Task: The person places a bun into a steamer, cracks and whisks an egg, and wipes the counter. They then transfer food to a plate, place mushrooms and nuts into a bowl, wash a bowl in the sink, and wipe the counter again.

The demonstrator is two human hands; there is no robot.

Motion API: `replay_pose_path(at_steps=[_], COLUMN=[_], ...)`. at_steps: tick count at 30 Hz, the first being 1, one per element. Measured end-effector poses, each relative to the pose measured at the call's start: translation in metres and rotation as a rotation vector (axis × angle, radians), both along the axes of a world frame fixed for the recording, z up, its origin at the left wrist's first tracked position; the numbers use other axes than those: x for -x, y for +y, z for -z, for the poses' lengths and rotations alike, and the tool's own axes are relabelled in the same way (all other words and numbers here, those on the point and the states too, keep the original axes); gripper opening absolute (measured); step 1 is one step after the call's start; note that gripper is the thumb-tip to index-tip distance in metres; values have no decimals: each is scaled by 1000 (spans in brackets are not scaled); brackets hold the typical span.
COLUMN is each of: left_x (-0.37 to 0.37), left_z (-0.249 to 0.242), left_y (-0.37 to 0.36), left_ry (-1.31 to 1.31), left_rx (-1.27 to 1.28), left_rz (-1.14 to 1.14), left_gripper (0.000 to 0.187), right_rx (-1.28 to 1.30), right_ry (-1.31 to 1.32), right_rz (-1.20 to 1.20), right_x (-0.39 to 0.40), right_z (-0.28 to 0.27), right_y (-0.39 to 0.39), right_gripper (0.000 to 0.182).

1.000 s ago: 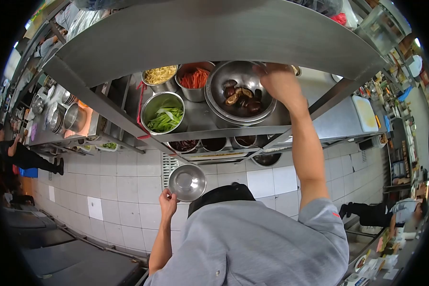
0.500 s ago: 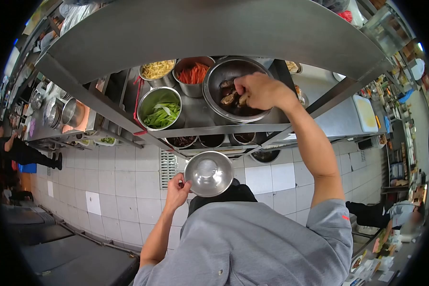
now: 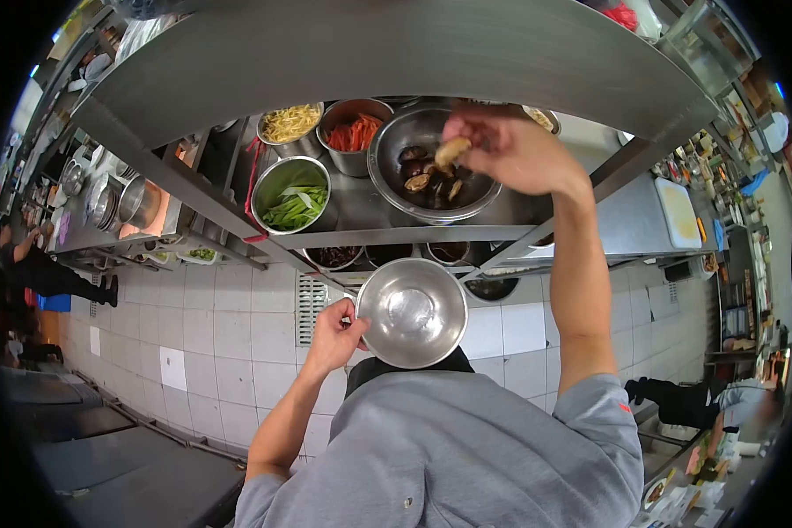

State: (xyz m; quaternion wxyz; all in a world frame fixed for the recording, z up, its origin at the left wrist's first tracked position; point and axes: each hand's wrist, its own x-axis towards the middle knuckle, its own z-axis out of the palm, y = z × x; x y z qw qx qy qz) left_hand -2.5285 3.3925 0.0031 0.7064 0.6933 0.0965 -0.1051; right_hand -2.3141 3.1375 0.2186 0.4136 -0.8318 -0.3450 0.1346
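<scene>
My left hand (image 3: 336,334) pinches the left rim of a shiny metal bowl (image 3: 411,310) with nothing inside, held in front of my waist. A brown mushroom (image 3: 451,151) is between the fingers of my right hand (image 3: 528,151), slightly blurred by motion. That hand is above the right side of a larger metal bowl (image 3: 390,150) on the steel shelf. Several dark mushrooms (image 3: 418,183) lie in the larger bowl. Left of it stand metal pots with orange-red strips (image 3: 350,136), yellow shreds (image 3: 290,123) and sliced green vegetable (image 3: 295,207).
A wide steel upper shelf (image 3: 396,53) spans overhead, with slanting posts at both sides. Below the pots are more containers (image 3: 334,255) on a lower level. A white cutting board (image 3: 678,211) lies on the right counter. Other people stand at the far left and far right.
My right hand has risen out of the larger bowl and moved right, now with a mushroom in its fingers. My left hand has brought the held bowl slightly right and up.
</scene>
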Motion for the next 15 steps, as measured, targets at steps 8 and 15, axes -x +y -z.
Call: replay_pose_path(at_steps=[8,15], left_x=[-14,-9], left_z=[-50,-29], left_y=[-3,7], left_ry=[24,27], left_rx=[91,77], left_rz=[-5,5], left_gripper=[16,15], right_rx=[62,480], right_ry=[-242,-348], right_rz=[-49,-81], right_x=[40,-7], right_z=[1,48], right_y=[-3,31], right_gripper=[23,25])
